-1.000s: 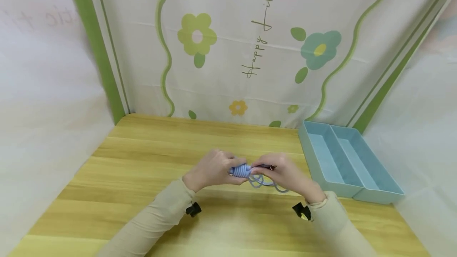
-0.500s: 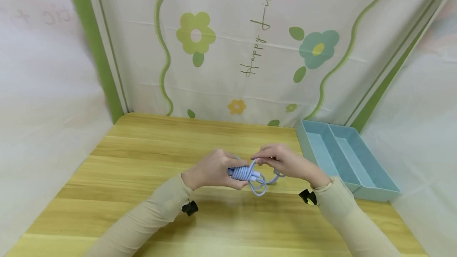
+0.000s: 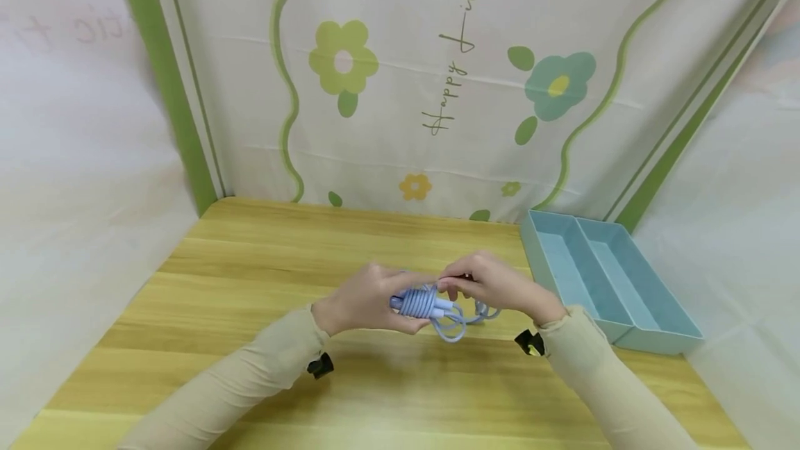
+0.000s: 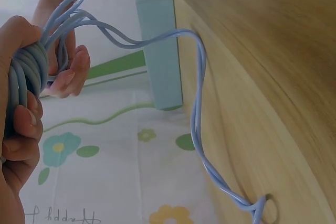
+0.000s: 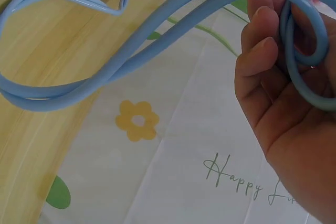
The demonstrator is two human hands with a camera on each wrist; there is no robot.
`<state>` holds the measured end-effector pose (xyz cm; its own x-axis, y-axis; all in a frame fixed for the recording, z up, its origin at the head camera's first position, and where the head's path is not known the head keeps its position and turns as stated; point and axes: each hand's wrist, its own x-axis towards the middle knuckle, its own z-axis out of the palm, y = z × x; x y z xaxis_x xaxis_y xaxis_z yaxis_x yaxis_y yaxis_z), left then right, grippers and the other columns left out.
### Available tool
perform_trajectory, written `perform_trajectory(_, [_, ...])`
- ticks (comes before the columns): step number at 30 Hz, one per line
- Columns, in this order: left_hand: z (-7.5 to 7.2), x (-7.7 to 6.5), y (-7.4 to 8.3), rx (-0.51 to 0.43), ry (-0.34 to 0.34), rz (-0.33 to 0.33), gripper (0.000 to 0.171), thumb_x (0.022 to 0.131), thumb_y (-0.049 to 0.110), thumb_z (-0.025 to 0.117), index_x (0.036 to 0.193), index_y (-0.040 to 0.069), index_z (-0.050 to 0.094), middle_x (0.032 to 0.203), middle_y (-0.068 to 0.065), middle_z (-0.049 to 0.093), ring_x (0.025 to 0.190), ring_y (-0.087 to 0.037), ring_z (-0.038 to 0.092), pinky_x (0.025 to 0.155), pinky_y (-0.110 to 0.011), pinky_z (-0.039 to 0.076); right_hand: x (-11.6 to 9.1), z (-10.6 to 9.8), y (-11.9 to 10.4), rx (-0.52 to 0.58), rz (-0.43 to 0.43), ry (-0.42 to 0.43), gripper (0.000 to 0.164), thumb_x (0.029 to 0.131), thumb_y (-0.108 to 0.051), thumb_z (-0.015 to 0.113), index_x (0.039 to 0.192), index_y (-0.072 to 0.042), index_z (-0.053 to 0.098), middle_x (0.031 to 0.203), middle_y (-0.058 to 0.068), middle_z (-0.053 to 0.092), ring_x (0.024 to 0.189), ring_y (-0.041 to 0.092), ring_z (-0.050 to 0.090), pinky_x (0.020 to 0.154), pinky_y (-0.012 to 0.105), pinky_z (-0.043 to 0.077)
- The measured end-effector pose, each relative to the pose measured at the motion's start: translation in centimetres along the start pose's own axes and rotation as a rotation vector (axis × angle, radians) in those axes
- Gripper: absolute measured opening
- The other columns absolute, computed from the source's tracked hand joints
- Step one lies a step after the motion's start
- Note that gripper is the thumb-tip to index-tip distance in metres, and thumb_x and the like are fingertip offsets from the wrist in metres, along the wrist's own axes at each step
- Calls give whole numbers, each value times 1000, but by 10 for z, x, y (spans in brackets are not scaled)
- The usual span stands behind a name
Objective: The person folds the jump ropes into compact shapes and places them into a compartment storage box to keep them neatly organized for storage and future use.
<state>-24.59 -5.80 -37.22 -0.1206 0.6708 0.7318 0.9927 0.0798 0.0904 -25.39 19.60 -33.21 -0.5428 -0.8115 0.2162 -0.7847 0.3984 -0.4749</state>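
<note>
A light blue cable (image 3: 417, 303) is wound into a tight bundle in front of the person. My left hand (image 3: 359, 301) grips this bundle, fingers on its far side and thumb along the near side. Two pale, straight end pieces (image 3: 445, 304) stick out of its right end beside loose loops. Just right of the bundle, my right hand (image 3: 500, 288) pinches a strand with thumb and fingertips. In the right wrist view, loops of the cable (image 5: 294, 40) pass by that hand's curled fingers. A doubled length (image 4: 198, 98) trails down over the table in the left wrist view.
A blue tray (image 3: 550, 297) with two long compartments stands at the table's right. The wooden table (image 3: 300, 248) ends at a white flowered curtain (image 3: 387, 130) behind; more pale sheets hang at both sides. Black wrist-mounted pieces (image 3: 530, 343) sit by the sleeves.
My right hand has drawn a strand up and away from the bundle, then come back in toward it. The end pieces and loops now show more openly. My left hand keeps its grip, shifted slightly left.
</note>
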Motion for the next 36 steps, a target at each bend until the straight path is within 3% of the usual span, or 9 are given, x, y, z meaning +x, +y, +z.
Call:
perform_trajectory(4, [0,0,-1,-45,29,16,48,77,23,83,119,3,71,87,-6,72,68,-4,64,63,-8,45,1,1,2,55,19,7,18,101,-13,58,100,-15,76,75,-6,66,56,7,54,52,25,48])
perform_trajectory(10, [-2,4,-2,-268,82,-39,41,79,12,82,114,-4,71,93,-11,73,78,-6,68,65,-14,51,1,4,3,95,-20,50,19,99,-5,59,112,-7,74,90,-5,71,61,10,59,55,25,49])
perform_trajectory(13, [-4,7,-1,-342,108,-58,38,80,6,80,114,-7,70,96,-11,73,79,-6,68,64,-17,53,1,7,2,80,-45,52,21,99,-1,58,114,-3,71,101,1,72,73,8,64,64,26,53])
perform_trajectory(18, [-6,8,-1,-389,168,-108,37,79,3,81,113,-8,70,98,-11,73,79,-7,69,63,-20,54,-2,13,-1,39,-35,49,27,96,4,59,122,0,65,106,4,70,89,9,65,77,30,54])
perform_trajectory(22, [-16,15,9,-404,219,-154,34,77,-4,80,109,-11,69,95,-15,72,77,-9,69,61,-23,55,-3,17,-1,48,-30,80,26,95,8,58,117,-2,66,98,0,69,85,12,64,75,35,54])
perform_trajectory(26, [-25,20,20,-452,245,-254,34,75,-12,78,108,-13,69,96,-18,72,76,-13,69,60,-27,55,-4,23,1,68,-28,155,17,96,9,55,98,-4,66,79,-2,63,68,6,56,60,30,51])
perform_trajectory(29, [-27,19,21,-516,255,-357,34,79,-12,76,112,-13,67,101,-19,71,80,-16,70,63,-31,57,-5,31,2,84,-51,221,18,96,10,56,98,-4,67,75,0,64,60,3,54,49,22,47])
perform_trajectory(33, [-26,18,22,-569,291,-500,32,84,-8,73,116,-11,67,104,-16,71,81,-18,70,64,-34,57,-1,42,0,111,-89,269,25,95,12,56,113,-2,66,90,5,71,67,12,64,54,24,52])
perform_trajectory(36, [-26,20,23,-554,326,-581,31,86,-3,73,117,-8,68,104,-12,72,80,-18,69,63,-33,57,3,49,-5,85,-76,273,24,99,7,52,118,-2,63,98,4,70,71,13,64,63,25,53])
